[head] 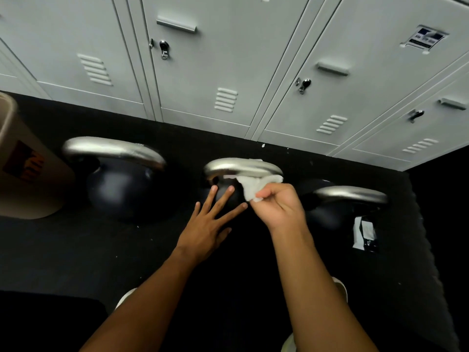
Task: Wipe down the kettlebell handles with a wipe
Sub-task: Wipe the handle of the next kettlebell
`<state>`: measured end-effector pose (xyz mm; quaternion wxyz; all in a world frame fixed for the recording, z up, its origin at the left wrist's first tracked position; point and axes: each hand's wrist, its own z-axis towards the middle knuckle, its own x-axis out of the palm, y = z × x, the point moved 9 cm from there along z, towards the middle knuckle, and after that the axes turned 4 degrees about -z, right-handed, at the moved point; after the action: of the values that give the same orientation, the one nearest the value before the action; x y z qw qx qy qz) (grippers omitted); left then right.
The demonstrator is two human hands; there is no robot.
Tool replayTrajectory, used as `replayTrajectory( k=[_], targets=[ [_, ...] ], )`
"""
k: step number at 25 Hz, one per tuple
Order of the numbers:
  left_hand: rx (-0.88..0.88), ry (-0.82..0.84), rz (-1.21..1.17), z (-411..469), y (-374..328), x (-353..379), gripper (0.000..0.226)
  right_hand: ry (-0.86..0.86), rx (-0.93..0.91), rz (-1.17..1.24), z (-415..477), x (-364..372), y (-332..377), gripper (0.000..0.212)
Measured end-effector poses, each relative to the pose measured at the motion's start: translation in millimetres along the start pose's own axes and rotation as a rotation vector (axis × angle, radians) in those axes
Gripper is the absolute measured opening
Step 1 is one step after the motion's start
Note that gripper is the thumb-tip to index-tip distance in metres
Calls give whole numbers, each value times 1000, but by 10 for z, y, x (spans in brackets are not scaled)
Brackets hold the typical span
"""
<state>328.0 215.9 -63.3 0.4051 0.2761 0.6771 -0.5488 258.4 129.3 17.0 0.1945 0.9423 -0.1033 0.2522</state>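
Note:
Three dark kettlebells with silver handles stand in a row on the black floor: the left kettlebell [119, 189], the middle kettlebell handle [241, 167] and the right kettlebell handle [351, 194]. My right hand [278, 205] pinches a white wipe [256, 184], which is draped around the right half of the middle handle. My left hand [212, 219] is open with fingers spread, its fingertips resting on the dark ball of the middle kettlebell just below the handle.
Grey metal lockers [228, 59] line the wall right behind the kettlebells. A beige bin [28, 168] with an orange label stands at the far left. A black and white wipe packet [364, 233] lies beside the right kettlebell. My shoe tips [340, 285] show below.

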Motion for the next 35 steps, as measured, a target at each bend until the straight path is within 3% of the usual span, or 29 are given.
replayTrajectory(
  k=[2,4,6,9,11,15,19,23,28,31,35],
  targets=[
    [-3,-1,-21,22,48,48,83,126,-44,-77,-97,205,-90,70],
    [-9,4,-36,40,67,81,74,68,-127,-74,-98,103,-1,83],
    [0,-2,-38,49,50,64,72,67,-68,-25,-63,68,26,95],
    [3,9,-29,73,22,23,83,108,-17,-24,-21,90,-25,83],
    [-10,19,-27,61,56,57,79,87,-72,-19,18,223,-113,80],
    [-33,30,-67,48,119,150,61,117,-134,-50,-96,211,-193,86],
    [-10,24,-30,79,43,78,74,116,-99,-33,-28,180,-99,84],
    [-54,76,-88,41,96,128,58,123,-108,-91,-28,299,-302,85],
    [-31,48,-56,63,53,111,59,163,-138,-78,-61,278,-185,94],
    [-58,72,-116,39,68,75,49,137,-126,-135,47,388,-358,94],
    [-82,76,-138,16,49,70,58,169,-106,-182,-109,280,-392,88]
  ],
)
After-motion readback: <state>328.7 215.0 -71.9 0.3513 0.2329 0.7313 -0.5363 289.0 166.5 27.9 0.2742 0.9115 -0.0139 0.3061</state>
